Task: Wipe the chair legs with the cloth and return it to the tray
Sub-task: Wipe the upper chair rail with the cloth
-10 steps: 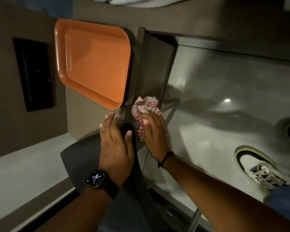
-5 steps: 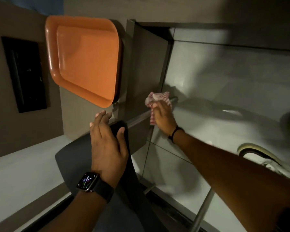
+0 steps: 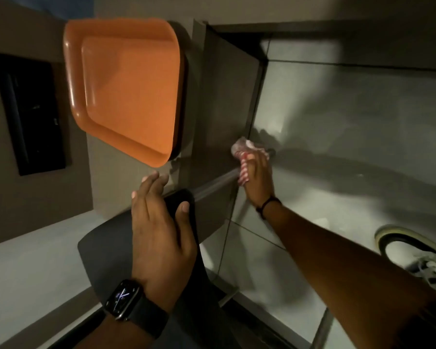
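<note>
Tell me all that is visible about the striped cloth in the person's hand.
The cloth is thin fabric with red and white stripes, crumpled into a loose bunch. The right hand grips it and presses it around the far end of a slim grey chair leg, low near the tiled floor. One bunch bulges beyond the fingertips; a striped fold hangs below the thumb side. It is blurred, so finer detail cannot be told. It lies apart from the orange tray.

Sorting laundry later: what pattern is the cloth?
Red and white stripes on the crumpled cloth, seen in the head view.
</note>
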{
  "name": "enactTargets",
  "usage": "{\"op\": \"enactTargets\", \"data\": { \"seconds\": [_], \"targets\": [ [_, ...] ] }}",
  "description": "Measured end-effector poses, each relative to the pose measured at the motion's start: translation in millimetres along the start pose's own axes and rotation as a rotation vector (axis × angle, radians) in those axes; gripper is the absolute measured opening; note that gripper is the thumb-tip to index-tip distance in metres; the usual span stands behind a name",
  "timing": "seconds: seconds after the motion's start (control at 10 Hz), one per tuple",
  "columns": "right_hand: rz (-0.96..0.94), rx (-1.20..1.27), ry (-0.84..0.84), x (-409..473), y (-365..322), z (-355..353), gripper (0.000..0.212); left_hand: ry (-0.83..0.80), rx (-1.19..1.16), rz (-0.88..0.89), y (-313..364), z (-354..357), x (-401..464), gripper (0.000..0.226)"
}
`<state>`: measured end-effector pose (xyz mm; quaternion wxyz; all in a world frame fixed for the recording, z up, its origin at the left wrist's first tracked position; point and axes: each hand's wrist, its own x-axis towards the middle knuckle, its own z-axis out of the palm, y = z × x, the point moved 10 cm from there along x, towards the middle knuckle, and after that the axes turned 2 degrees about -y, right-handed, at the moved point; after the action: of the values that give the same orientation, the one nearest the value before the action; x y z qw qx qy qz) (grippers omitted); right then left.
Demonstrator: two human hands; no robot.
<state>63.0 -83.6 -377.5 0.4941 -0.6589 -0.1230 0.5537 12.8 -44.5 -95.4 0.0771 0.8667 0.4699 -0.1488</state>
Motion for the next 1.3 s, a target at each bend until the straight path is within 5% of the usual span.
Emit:
{"op": "enactTargets", "data": {
  "seconds": [0.2,0.3,0.4,0.6,0.7,0.8,0.9,1.0,1.1,1.2,1.3],
  "targets": [
    [-0.074,0.115,0.146,-71.0,-59.5,14.6,0.037,-0.005,0.0,-0.018,1.5,0.6,-1.3,0.053],
    [-0.352,0.089,0.156,-122.5,-123.6,34.0,0.048,-0.018,-0.026,-0.041,3.3,-0.9,-1.2,0.055],
    [-0.427,-0.051,0.054,-96.7,-123.7,25.7,0.048,-0.007,-0.014,-0.017,3.3,-1.8,0.1,0.054],
    [-0.172,-0.342,-0.125,-9.8,-45.8,-10.1,0.043,0.008,0.046,0.024,3.3,-0.1,-0.4,0.05],
    [0.017,0.01,-0.123,-27.1,-52.7,-12.0,0.034,0.003,0.049,0.011,4.3,0.9,-1.8,0.049],
    [-0.201,0.152,-0.047,-80.8,-104.4,8.5,0.035,0.011,0.017,0.005,11.7,-4.8,-1.8,0.049],
    [-0.468,-0.066,-0.052,-102.2,-120.1,24.7,0.044,0.003,0.018,-0.005,12.7,-3.2,-4.4,0.048],
    [-0.398,-0.199,-0.108,-58.9,-80.2,15.3,0.034,0.004,0.029,-0.001,10.0,-3.7,-3.1,0.049],
    [-0.064,-0.328,-0.159,-1.5,-11.2,-10.3,0.04,0.022,0.035,0.01,6.0,-2.7,-1.9,0.05],
    [0.101,-0.17,-0.164,4.2,2.7,-12.3,0.045,0.034,0.042,0.012,1.4,-0.3,-0.8,0.052],
    [-0.049,0.067,-0.102,-67.2,-57.7,-0.5,0.043,0.035,0.037,-0.004,2.2,-2.3,-1.1,0.052]
  ]
}}
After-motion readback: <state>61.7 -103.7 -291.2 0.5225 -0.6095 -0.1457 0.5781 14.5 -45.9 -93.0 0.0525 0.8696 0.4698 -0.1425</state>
